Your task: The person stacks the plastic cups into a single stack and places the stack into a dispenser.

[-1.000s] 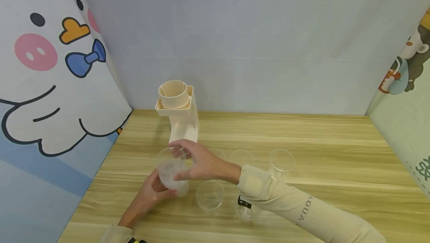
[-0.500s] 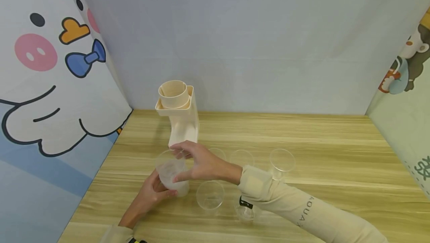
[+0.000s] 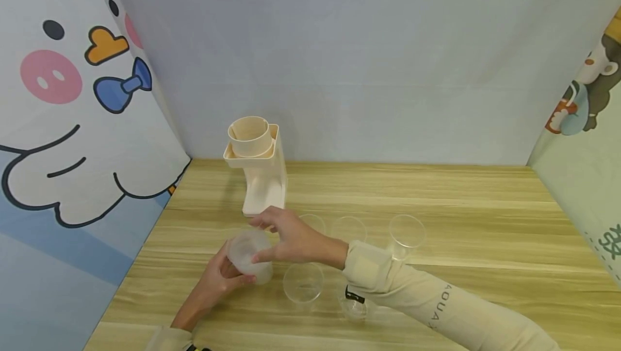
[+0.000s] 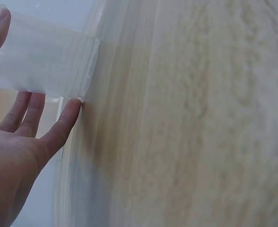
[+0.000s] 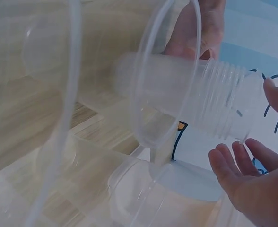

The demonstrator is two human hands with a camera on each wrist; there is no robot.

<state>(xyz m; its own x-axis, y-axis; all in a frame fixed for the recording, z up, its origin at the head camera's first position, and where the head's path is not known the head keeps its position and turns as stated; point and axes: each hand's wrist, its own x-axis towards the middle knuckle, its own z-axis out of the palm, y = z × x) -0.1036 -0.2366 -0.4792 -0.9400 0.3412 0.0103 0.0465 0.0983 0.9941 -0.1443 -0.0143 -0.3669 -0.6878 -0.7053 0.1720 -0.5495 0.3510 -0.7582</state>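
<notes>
A stack of clear, frosted-looking plastic cups [image 3: 248, 251] stands at the left of the table, rims up and slightly tilted. My left hand [image 3: 213, 283] grips it low from the left, with thumb and fingers on opposite sides, as the left wrist view of the stack [image 4: 39, 59] shows. My right hand [image 3: 296, 238] reaches over from the right and holds the stack's upper end between thumb and fingers. Several nested rims show at that end in the right wrist view. Behind the hands stands a cream plastic holder [image 3: 264, 189] with a round tube [image 3: 250, 145] on top.
Several single clear cups stand right of the stack: a front cup [image 3: 303, 286], a cup partly under the right sleeve [image 3: 354, 308], a back cup [image 3: 350, 227] and a far-right cup [image 3: 407, 231]. A grey backdrop [image 3: 359, 70] rises behind the wooden table [image 3: 466, 286].
The clear cup that stuck up above the stack has sunk down into it, and my right hand has lowered slightly with it. My left hand has stayed in place.
</notes>
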